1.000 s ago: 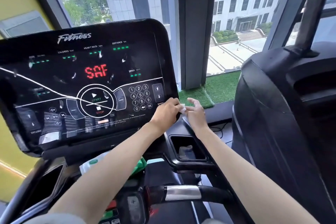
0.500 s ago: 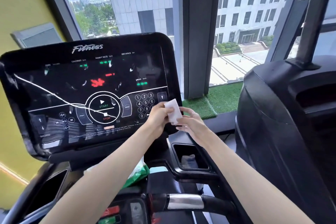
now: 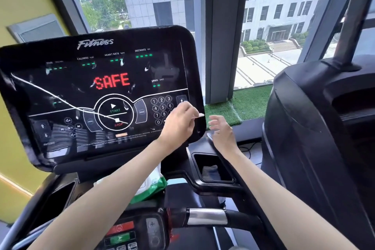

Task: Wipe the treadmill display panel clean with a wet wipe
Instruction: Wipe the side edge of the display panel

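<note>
hands meet at the lower right corner of a treadmill display panel, a wet wipe pinched in the left hand.
the left hand's fingers curl round the white wipe in front of the number keypad, near the panel's right edge; whether the wipe touches the surface cannot be told. the right hand hovers just beside it, fingers loosely bent, holding nothing. the black panel reads "safe" in red, with white streaks across it. a green-and-white wipes pack lies below, partly behind the left forearm.
</note>
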Tool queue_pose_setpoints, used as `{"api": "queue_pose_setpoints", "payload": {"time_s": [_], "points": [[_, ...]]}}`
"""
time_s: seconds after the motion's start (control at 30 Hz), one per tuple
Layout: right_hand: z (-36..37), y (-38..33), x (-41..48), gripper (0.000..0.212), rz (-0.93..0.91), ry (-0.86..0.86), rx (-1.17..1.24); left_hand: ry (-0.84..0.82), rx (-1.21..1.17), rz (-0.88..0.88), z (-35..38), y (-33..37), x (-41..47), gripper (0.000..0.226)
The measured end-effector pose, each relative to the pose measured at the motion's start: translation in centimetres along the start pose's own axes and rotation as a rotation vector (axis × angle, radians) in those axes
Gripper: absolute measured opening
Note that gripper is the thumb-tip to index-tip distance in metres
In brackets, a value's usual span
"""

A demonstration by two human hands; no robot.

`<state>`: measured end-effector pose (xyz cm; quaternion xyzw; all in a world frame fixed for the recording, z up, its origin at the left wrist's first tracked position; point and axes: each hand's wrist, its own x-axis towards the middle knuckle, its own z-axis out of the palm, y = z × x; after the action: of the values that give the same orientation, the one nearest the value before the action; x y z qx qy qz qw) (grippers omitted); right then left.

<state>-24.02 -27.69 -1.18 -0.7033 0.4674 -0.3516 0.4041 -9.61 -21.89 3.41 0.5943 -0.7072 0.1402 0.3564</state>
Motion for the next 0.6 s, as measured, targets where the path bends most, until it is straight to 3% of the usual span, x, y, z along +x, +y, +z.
{"api": "queue_pose_setpoints", "payload": {"time_s": [0.07,0.13,0.27,0.33,0.43,0.5,0.57,0.6], "points": [[-0.1,0.3,0.1,0.07,0.048,-0.075,0.056,-0.063,0.248,0.305,1.2,-0.6,0.3,0.018],[0.0,0.4,0.2,0.074,0.093,-0.126,0.109,-0.246,0.455,0.421,2.1,-0.9,0.3,0.019],[0.1,0.8,0.5,0.076,0.116,-0.165,0.125,-0.722,0.453,0.348,2.1,-1.7,-1.0,0.024],[0.0,0.7,0.3,0.076,0.131,-0.189,0.155,-0.749,0.393,0.316,1.9,-1.7,-0.7,0.026],[-0.3,0.6,0.4,0.075,0.163,-0.205,0.216,-0.607,0.331,0.202,2.4,-1.0,0.4,0.021],[-0.6,0.6,0.5,0.078,0.188,-0.211,0.263,-0.722,0.402,0.213,2.8,-0.1,0.6,0.021],[-0.8,0.3,0.4,0.083,0.207,-0.223,0.29,-0.942,0.501,0.231,2.9,0.9,0.1,0.026],[-0.9,0.2,0.4,0.083,0.205,-0.221,0.29,-0.948,0.517,0.205,2.9,1.1,0.1,0.028]]}}
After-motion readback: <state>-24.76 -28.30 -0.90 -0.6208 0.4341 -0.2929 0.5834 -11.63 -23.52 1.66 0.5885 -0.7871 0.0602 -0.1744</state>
